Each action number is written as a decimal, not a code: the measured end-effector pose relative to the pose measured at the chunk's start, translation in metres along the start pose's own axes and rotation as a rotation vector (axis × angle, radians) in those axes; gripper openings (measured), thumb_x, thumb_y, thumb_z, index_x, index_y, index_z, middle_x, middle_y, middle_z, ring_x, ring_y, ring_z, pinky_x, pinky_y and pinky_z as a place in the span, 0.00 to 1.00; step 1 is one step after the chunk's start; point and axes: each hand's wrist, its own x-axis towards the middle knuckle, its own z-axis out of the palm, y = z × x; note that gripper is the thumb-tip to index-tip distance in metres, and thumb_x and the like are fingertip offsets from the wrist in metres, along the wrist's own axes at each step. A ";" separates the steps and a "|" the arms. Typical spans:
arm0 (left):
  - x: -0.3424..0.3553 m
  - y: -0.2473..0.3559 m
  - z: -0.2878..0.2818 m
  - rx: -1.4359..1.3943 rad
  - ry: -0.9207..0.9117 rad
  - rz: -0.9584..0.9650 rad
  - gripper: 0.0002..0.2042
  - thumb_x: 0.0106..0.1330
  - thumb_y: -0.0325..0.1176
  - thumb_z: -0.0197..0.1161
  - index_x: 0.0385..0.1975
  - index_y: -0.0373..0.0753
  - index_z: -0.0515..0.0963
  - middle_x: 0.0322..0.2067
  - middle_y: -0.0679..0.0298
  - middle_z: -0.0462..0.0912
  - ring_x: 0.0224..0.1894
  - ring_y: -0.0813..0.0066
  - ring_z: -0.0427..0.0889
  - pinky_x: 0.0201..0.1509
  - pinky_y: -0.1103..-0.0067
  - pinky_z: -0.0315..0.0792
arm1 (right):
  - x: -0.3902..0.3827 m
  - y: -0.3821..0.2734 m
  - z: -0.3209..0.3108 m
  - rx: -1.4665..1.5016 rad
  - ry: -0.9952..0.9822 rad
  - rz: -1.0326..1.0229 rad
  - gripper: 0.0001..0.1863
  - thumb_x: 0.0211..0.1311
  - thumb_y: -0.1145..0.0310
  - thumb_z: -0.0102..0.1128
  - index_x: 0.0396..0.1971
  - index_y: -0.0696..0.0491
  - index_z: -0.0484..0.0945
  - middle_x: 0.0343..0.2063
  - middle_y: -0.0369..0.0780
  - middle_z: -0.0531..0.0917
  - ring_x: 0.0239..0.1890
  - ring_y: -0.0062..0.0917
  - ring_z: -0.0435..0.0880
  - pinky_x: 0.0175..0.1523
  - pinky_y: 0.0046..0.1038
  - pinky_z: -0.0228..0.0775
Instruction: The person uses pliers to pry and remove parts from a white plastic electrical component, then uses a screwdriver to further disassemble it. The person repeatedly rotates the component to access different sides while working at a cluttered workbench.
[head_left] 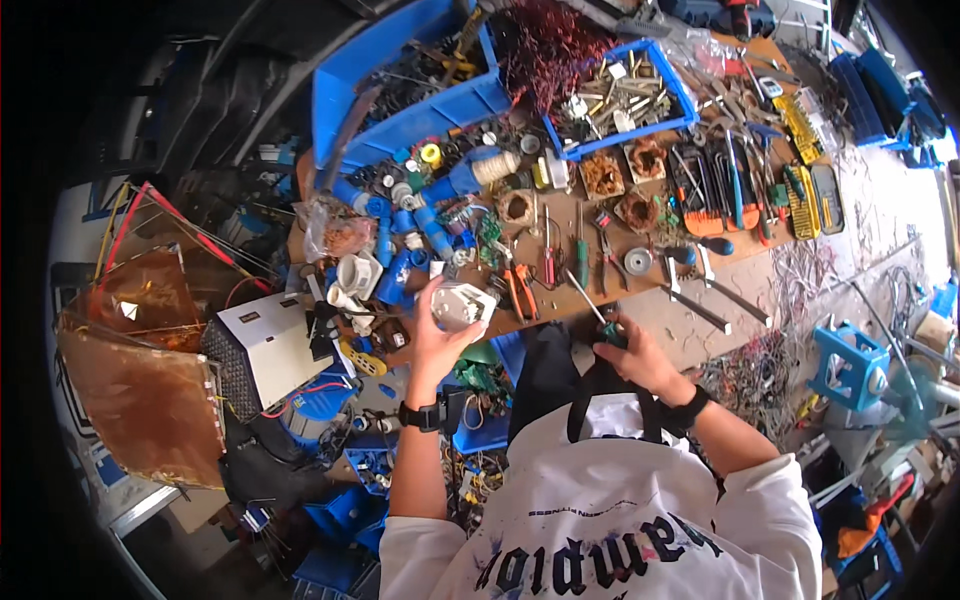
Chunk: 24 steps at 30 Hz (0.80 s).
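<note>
My left hand (436, 348) grips a white, angular plastic housing (463, 304) with an open, hollow face, held over the wooden workbench's (630, 278) near edge. To the right of it, my right hand (634, 356) is closed round the dark green handle of a screwdriver (607, 325), whose thin shaft points up and left, apart from the housing. Just beyond my hands lie orange-handled pliers (521, 292), a red screwdriver (548, 264) and another green screwdriver (581, 252). Blue plastic pipe fittings (392, 282) crowd the bench left of the housing.
Blue bins (420, 118) of metal parts and a blue tray (620, 140) stand at the back. Tool sets (820, 215) and large wrenches (705, 310) lie rightward. A brown sheet (140, 370) and white-topped box (270, 340) stand left. Tangled wires (730, 370) cover the lower right.
</note>
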 end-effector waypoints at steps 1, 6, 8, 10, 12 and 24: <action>0.005 -0.009 0.007 -0.012 -0.011 -0.023 0.41 0.50 0.26 0.76 0.65 0.39 0.60 0.54 0.57 0.73 0.54 0.70 0.75 0.58 0.74 0.70 | 0.014 0.017 0.006 0.052 0.038 0.025 0.19 0.58 0.70 0.65 0.47 0.55 0.69 0.22 0.34 0.74 0.16 0.16 0.71 0.20 0.23 0.62; 0.018 -0.039 0.030 0.149 -0.125 -0.041 0.45 0.46 0.33 0.80 0.65 0.38 0.60 0.58 0.51 0.70 0.59 0.59 0.71 0.63 0.68 0.66 | 0.068 0.085 0.036 0.239 0.267 0.191 0.23 0.58 0.72 0.65 0.51 0.54 0.66 0.22 0.34 0.74 0.17 0.16 0.72 0.21 0.22 0.63; 0.021 -0.045 0.038 0.183 -0.177 -0.058 0.46 0.45 0.33 0.80 0.66 0.38 0.59 0.59 0.50 0.69 0.60 0.57 0.71 0.63 0.67 0.67 | 0.084 0.107 0.043 0.204 0.358 0.251 0.25 0.57 0.74 0.65 0.53 0.55 0.66 0.27 0.37 0.78 0.24 0.21 0.77 0.29 0.27 0.70; 0.027 -0.057 0.042 0.220 -0.214 -0.045 0.46 0.45 0.33 0.80 0.66 0.38 0.59 0.59 0.50 0.69 0.60 0.55 0.71 0.63 0.67 0.67 | 0.105 0.123 0.052 0.063 0.494 0.057 0.25 0.56 0.73 0.65 0.53 0.55 0.66 0.31 0.41 0.79 0.31 0.26 0.79 0.37 0.30 0.72; 0.032 -0.071 0.047 0.264 -0.236 0.017 0.46 0.44 0.32 0.80 0.65 0.38 0.59 0.58 0.48 0.69 0.60 0.52 0.71 0.63 0.65 0.67 | 0.123 0.114 0.056 -0.056 0.558 0.104 0.27 0.54 0.73 0.66 0.54 0.56 0.67 0.41 0.47 0.80 0.44 0.37 0.80 0.50 0.34 0.71; 0.052 -0.115 0.057 0.183 -0.261 0.007 0.49 0.41 0.30 0.80 0.66 0.38 0.57 0.59 0.46 0.66 0.62 0.44 0.65 0.63 0.59 0.67 | 0.221 0.128 0.069 -0.450 0.873 0.012 0.35 0.45 0.71 0.74 0.54 0.57 0.66 0.49 0.52 0.70 0.52 0.48 0.73 0.56 0.40 0.69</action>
